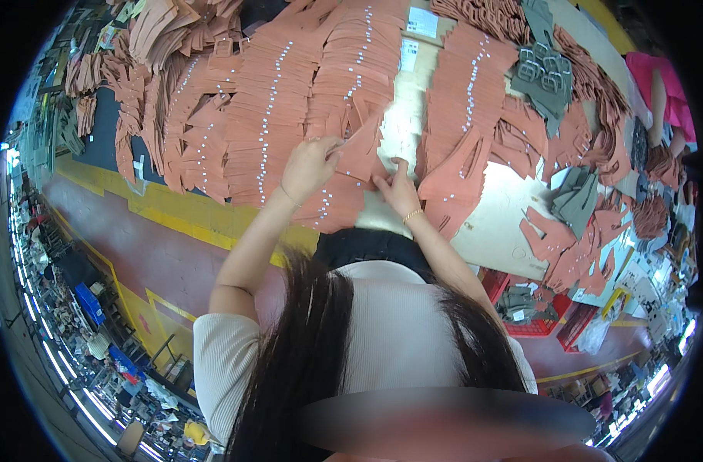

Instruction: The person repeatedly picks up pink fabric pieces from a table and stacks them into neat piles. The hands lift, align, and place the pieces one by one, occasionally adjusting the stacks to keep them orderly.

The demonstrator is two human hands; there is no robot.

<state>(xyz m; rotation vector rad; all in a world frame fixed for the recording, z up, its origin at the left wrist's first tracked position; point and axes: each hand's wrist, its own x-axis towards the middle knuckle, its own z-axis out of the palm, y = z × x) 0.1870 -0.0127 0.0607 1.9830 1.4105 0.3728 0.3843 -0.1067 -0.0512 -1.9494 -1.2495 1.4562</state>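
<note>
My left hand (311, 165) is closed, its thumb and fingers pinching a flat salmon-coloured cut piece (361, 158). That piece is lifted at an angle above a row of similar overlapping pieces. To its right, my right hand (401, 191) has thumb and forefinger apart, with one fingertip against the piece's lower right edge. Beneath and around both hands lie long overlapping rows of salmon pieces (270, 115), dotted with small white labels. Between two rows, a strip of pale table surface (404, 115) shows. A loose salmon piece with slots (459, 165) rests right of my right hand.
Grey-green pieces with buckle shapes (542, 77) lie at the far right. More grey-green pieces (576, 199) sit nearer. Red crates (532, 329) stand on the floor below the table's right end. Someone in pink (659, 88) is at the right edge. Yellow lines mark the floor (174, 262).
</note>
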